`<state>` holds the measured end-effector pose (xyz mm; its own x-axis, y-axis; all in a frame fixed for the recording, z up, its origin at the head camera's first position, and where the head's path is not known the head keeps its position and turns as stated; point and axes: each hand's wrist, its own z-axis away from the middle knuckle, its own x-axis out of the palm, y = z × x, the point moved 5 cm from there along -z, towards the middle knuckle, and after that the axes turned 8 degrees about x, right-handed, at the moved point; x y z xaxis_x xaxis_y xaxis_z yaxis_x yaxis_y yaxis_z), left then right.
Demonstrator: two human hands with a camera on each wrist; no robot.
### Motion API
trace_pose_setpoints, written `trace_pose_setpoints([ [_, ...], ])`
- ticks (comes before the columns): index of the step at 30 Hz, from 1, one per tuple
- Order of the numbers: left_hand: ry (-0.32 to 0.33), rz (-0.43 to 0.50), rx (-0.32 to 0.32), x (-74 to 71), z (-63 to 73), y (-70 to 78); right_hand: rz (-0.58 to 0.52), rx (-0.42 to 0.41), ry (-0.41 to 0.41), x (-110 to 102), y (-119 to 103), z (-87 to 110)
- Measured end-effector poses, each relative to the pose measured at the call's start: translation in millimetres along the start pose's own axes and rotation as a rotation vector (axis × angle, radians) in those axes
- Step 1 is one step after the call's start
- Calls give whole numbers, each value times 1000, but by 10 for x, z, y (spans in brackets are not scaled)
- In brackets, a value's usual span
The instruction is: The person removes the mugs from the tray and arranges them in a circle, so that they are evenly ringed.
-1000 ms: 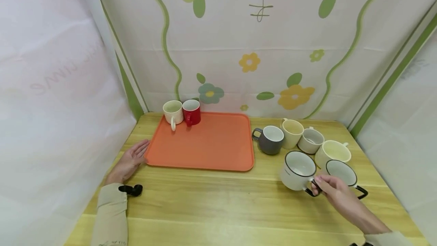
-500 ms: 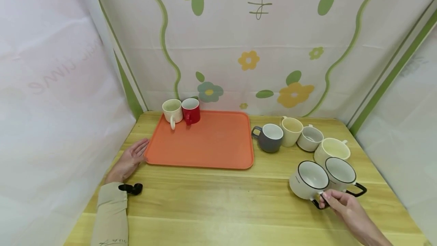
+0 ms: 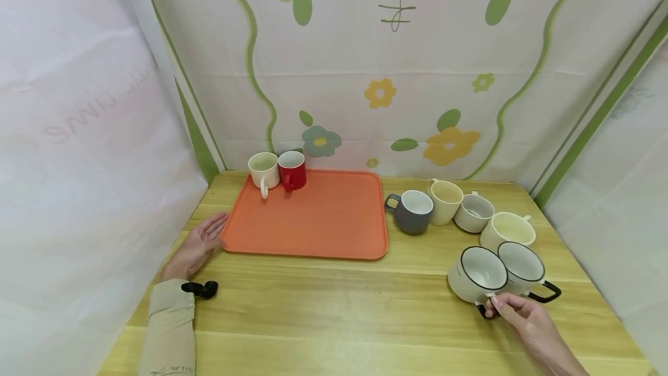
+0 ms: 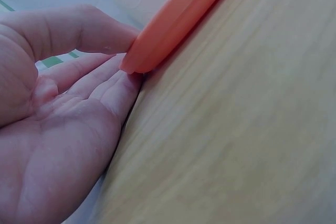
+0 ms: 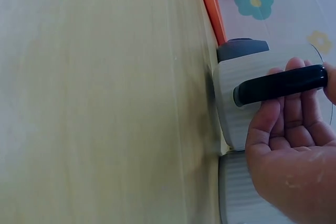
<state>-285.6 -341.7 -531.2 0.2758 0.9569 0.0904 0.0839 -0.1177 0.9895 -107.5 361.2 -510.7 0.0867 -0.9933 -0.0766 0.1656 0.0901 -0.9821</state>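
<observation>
My right hand pinches the black handle of a white mug with a dark rim. In the right wrist view, curled fingers lie behind that handle and the thumb is on its end. A second white mug with a dark rim stands right beside the held one. My left hand lies palm up at the left front corner of an orange tray, its fingers fairly straight. The left wrist view has its thumb touching the tray's edge. A cream mug and a red mug stand at the tray's far left.
Right of the tray, a dark grey mug, a pale yellow mug, a small off-white cup and a wide cream mug form a curved row on the wooden table. Printed cloth walls enclose the table.
My right hand has moved the white mug right and toward the front edge, close beside its matching mug. It has moved only slightly in the last half second. The left hand has stayed at the tray.
</observation>
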Motion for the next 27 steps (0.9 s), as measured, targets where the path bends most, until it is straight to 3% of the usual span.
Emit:
trace_pose_setpoints([
  [11,5,9,-13,27,-1,9,-91,28,9,23,100,36],
  [18,-5,6,-14,23,0,7,23,173,117,40,67,10],
  [24,-6,10,-17,-2,-2,-2,13,211,128,52,33,9],
  [27,-11,20,-11,-14,-9,2,212,246,154,8,-39,23],
])
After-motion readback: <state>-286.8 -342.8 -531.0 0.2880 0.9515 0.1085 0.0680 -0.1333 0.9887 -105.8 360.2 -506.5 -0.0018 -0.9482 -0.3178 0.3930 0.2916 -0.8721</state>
